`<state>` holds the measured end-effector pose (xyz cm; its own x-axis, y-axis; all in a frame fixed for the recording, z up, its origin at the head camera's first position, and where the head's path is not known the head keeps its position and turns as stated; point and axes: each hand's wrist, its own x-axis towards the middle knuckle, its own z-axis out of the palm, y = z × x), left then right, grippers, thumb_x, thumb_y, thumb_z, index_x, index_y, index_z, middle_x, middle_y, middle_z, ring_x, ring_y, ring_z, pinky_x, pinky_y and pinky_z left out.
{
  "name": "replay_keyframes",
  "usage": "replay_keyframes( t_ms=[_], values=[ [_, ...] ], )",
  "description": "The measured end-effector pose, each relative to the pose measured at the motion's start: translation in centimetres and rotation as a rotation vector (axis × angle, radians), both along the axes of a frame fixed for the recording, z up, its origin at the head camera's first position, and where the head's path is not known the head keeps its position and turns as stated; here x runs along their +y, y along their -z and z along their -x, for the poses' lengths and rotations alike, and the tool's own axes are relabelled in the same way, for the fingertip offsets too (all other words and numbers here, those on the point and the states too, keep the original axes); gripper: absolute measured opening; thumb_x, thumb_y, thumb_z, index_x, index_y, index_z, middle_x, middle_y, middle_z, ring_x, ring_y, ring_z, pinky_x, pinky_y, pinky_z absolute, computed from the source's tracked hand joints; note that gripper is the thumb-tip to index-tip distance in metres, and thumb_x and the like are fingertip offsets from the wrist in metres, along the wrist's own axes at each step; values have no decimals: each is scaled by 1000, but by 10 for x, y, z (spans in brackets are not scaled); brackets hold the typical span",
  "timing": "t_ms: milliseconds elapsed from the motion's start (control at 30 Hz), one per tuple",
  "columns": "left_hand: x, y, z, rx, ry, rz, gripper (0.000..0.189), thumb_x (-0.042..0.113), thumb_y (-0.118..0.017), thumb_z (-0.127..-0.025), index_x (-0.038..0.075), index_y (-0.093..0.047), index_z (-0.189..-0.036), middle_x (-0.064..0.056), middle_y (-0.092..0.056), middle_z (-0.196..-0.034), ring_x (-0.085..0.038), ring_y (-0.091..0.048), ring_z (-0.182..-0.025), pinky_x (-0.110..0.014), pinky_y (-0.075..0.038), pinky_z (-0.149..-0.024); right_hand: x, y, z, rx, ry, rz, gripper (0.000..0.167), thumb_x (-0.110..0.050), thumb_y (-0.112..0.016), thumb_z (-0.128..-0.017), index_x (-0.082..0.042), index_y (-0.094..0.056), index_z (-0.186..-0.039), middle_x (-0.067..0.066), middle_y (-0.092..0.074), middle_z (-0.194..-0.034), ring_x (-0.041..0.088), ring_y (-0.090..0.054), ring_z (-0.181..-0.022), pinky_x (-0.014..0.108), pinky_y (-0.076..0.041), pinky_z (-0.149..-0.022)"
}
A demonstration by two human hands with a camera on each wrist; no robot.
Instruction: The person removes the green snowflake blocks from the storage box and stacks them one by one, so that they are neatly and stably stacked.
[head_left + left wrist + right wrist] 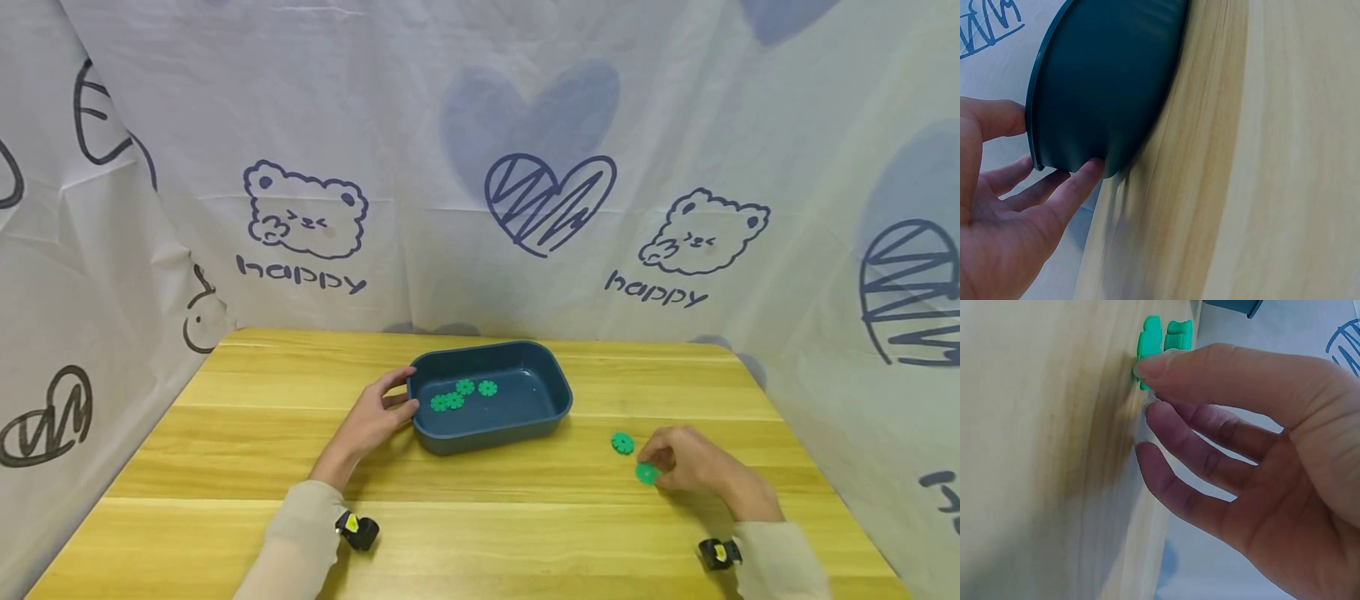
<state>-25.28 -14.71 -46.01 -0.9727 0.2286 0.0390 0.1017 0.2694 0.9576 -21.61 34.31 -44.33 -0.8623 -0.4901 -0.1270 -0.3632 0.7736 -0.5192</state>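
My left hand (378, 410) holds the left end of a dark blue-green rectangular basin (487, 436). In the left wrist view, its thumb is at the rim while other fingers lie against the outer wall. Several green notched discs (488, 388) lie inside the basin, grouped toward its left side. To the right of the basin, my right hand (693, 465) pinches a green notched disc (647, 473) close to the tabletop; the thumb covers part of this disc (1150, 340) in the right wrist view. Just beyond it, another green disc (622, 442) lies on the table.
The wooden table (480, 533) carries the basin and discs. A printed white cloth (420, 167) hangs behind its far edge and along both sides. Each wrist wears a strap with a small black device (358, 532).
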Motion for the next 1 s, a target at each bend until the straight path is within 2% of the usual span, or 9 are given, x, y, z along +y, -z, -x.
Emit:
replay_keyframes(
  t_ms=[200,533,733,833,1000],
  values=[
    [0,1,0,-5,-1,-3,58,7,-59,-102,2,-38,-156,-28,-36,-161,-51,-49,-141,-49,-52,-111,1,-1,-2,-29,26,13,27,6,-79,-73,-4,-76,-98,5,-73,-96,12,-64,-83,21,-57,-69],
    [0,0,0,2,-1,-3,58,6,-58,-102,1,-39,-156,-29,-36,-161,-51,-50,-140,-49,-54,-110,-2,-1,-4,-12,39,-4,24,4,-80,-73,-5,-76,-95,4,-72,-93,11,-62,-81,20,-56,-68],
    [0,1,1,7,4,-6,58,5,-58,-102,0,-38,-156,-29,-36,-161,-52,-49,-140,-49,-53,-110,-2,-1,-4,30,31,-11,21,3,-82,-73,-4,-76,-92,3,-73,-88,7,-62,-76,19,-55,-64],
    [0,1,2,6,4,-11,58,4,-58,-101,-1,-38,-156,-30,-36,-161,-52,-49,-140,-49,-53,-110,0,0,-3,12,17,6,24,2,-81,-74,-3,-76,-97,4,-74,-92,7,-63,-77,20,-56,-65],
    [0,1,1,8,5,-8,58,4,-58,-102,-1,-38,-156,-30,-36,-160,-52,-50,-139,-48,-54,-109,0,2,-1,-10,-22,22,25,-2,-82,-78,-8,-77,-102,2,-71,-99,7,-62,-80,21,-56,-67]
  ],
)
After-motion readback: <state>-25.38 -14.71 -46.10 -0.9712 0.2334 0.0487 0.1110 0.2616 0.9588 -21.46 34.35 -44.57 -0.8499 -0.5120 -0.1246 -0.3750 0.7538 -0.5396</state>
